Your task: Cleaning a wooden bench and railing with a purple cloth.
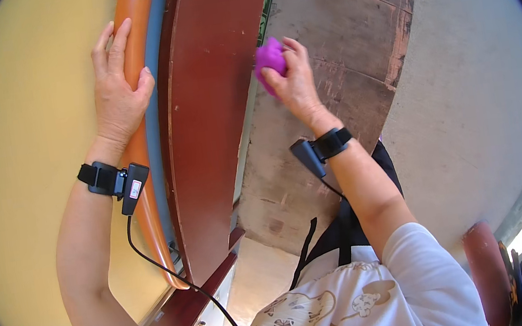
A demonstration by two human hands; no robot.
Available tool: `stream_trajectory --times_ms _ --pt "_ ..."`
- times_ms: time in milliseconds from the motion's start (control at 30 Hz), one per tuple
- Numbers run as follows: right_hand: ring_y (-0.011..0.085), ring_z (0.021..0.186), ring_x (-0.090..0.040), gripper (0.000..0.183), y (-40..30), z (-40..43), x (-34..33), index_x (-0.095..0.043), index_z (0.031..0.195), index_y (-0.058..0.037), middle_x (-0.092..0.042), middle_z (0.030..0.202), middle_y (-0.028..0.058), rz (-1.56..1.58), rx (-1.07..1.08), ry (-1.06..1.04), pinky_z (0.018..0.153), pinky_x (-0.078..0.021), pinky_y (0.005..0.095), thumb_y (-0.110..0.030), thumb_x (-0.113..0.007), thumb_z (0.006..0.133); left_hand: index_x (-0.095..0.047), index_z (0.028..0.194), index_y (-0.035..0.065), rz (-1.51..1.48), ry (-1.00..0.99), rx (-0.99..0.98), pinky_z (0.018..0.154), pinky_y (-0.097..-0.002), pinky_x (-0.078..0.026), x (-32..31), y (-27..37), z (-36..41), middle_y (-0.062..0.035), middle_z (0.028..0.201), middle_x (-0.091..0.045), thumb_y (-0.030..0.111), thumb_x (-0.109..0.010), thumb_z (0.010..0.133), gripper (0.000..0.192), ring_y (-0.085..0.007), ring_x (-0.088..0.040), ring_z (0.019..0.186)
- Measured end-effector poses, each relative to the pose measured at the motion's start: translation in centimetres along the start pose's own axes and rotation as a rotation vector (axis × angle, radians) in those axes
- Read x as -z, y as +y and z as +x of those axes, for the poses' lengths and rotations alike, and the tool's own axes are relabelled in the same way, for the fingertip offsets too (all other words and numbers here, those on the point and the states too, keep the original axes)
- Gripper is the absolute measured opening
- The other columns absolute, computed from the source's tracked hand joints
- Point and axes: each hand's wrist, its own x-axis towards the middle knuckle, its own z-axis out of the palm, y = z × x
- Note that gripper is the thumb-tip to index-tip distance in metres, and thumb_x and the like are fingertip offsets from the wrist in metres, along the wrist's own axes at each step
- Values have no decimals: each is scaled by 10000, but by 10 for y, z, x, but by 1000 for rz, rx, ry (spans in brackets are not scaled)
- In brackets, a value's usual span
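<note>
My left hand (118,92) rests with its fingers spread on a long orange rounded rail (131,56), which runs along a yellow wall panel (31,144); nothing is held in it. A crumpled purple cloth (271,62) is gripped in my right hand (293,72), above the right edge of a dark red painted board (217,94). A blue-grey strip (155,142) lies between the orange rail and the red board. Both wrists wear black strapped devices with cables.
Beyond the red board lies a worn, stained grey floor (326,55), with a smoother pale surface (468,86) further right. A red post (488,271) stands at the lower right. A black cable (176,273) hangs from the left wrist device across the orange rail's lower end.
</note>
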Motion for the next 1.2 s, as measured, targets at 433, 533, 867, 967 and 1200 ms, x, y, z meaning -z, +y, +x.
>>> stream_trajectory --times_ms 433,533,867,967,1200 --pt "306 1432 -113 615 14 94 -83 -122 1441 93 -71 1550 214 412 -89 121 1166 -78 334 -210 -376 970 -336 1431 110 -8 13 -22 1098 -417 -303 2 2 9 -153 1424 -307 10 -564 783 694 -331 -323 1321" --pt "299 1441 -77 622 13 103 -77 -118 1465 43 -71 1553 205 604 -271 42 1161 -82 323 -237 -379 975 -330 1432 94 -51 -9 4 1097 -412 -297 2 -5 5 -160 1428 -302 14 -556 796 680 -335 -324 1320" --pt "458 1414 31 609 -95 -16 -97 -146 1437 80 -17 1531 278 374 203 -174 1147 -49 488 -44 -409 901 -282 1453 58 -36 -9 7 1074 -419 -323 3 -7 -1 -212 1449 -289 129 -566 880 644 -378 -346 1310" --pt "441 1417 -19 601 -79 103 -92 -99 1437 107 -43 1531 276 277 279 127 1161 -59 449 -149 -365 963 -265 1460 47 -106 -20 47 1097 -414 -283 0 -3 2 -208 1451 -299 133 -545 897 636 -362 -330 1328" --pt "406 1417 -113 561 -84 135 -99 -203 1422 94 -159 1515 266 316 251 190 1162 -95 420 -156 -407 963 -268 1458 42 -91 -66 56 1085 -423 -308 7 -13 0 -228 1467 -266 170 -558 892 648 -394 -325 1326"
